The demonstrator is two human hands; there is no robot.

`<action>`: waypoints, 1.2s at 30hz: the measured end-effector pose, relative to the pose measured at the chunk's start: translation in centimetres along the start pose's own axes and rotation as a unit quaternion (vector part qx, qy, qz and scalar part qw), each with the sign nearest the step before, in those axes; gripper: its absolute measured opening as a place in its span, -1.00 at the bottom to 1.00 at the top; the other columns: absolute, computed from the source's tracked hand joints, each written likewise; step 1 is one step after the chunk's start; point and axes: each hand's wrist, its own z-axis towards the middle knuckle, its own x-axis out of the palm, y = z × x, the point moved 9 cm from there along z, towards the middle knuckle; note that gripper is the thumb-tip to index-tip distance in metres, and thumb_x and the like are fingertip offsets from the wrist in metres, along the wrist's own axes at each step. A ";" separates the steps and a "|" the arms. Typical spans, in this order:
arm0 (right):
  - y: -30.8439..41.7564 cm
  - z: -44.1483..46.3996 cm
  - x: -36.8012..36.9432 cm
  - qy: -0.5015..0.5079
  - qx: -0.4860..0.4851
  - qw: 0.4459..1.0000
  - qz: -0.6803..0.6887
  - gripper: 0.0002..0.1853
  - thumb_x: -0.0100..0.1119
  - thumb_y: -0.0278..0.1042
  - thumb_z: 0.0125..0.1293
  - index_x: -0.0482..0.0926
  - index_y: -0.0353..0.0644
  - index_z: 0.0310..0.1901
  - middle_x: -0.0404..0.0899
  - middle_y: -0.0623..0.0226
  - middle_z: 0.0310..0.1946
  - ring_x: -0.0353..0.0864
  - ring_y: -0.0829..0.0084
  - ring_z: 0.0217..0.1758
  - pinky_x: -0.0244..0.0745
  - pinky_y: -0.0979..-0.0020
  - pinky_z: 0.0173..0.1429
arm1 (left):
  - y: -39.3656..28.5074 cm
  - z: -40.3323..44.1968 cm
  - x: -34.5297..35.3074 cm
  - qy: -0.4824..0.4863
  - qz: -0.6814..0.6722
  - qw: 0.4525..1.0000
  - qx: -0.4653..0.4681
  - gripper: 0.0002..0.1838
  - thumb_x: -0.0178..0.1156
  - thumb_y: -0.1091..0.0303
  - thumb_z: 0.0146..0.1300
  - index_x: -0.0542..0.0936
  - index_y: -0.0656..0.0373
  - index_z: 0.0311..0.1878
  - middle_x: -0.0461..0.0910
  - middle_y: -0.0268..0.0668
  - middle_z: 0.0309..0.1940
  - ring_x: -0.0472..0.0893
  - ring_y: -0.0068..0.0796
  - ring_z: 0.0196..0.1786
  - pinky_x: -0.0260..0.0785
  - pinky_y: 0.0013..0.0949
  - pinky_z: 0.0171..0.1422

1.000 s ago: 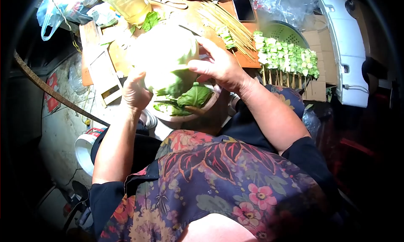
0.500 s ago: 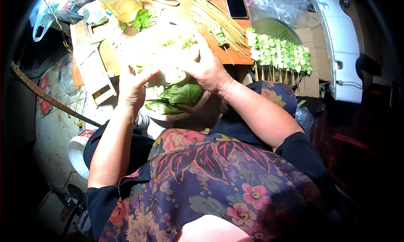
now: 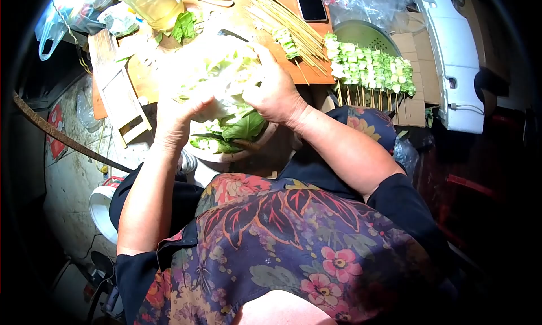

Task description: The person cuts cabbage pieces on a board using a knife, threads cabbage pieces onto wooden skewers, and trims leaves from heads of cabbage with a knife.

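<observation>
Between my two hands is a pale leafy head of cabbage, much of it washed out by bright light. My left hand grips its left side, thumb across the front; the other fingers are lost in the glare. On the right side, my right hand curls around the leaves with its thumb pressed in. Just below, loose green leaves lie in a round bowl. A dark handle-like piece rests among them, partly hidden.
Bamboo skewers lie on the orange board beside a phone. Skewered leaf pieces rest by a green colander. Leftward are a wooden-framed slicer and a jug. A foam box stands far right.
The view has shifted slightly, moving the board and its things a little left. My right thumb has bent in against the leaves; both hands still hold the cabbage.
</observation>
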 end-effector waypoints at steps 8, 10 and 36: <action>3.5 -0.9 -0.9 -0.001 -0.096 0.993 -0.073 -0.32 0.03 -0.55 0.00 0.24 -0.34 0.27 0.56 -0.03 -0.04 0.61 0.21 0.02 0.46 0.36 0.16 | 2.4 0.5 -4.9 0.017 -0.014 0.996 -0.090 -0.40 0.35 0.29 -0.06 0.42 0.24 0.10 0.58 -0.24 -0.31 0.58 -0.41 -0.20 0.42 -0.34 0.04; 4.0 -0.9 -1.1 -0.003 -0.131 0.988 -0.079 -0.34 0.03 -0.55 0.00 0.27 -0.33 0.26 0.56 -0.02 -0.02 0.61 0.23 0.02 0.46 0.37 0.16 | 3.2 1.0 -6.3 0.080 -0.094 0.989 -0.081 -0.60 0.32 0.24 -0.05 0.55 0.22 -0.12 0.57 -0.28 -0.36 0.58 -0.46 -0.22 0.42 -0.33 0.01; -6.0 -1.0 2.1 0.115 0.085 0.973 -0.179 -0.45 0.25 -0.22 0.08 0.43 -0.28 0.10 0.59 0.01 -0.10 0.59 0.16 -0.01 0.46 0.33 0.11 | -0.9 1.2 -3.3 0.176 -0.344 0.918 -0.091 -0.20 -0.03 -0.20 0.29 0.14 0.16 0.43 0.18 0.13 0.35 0.18 0.23 0.39 0.10 0.18 0.43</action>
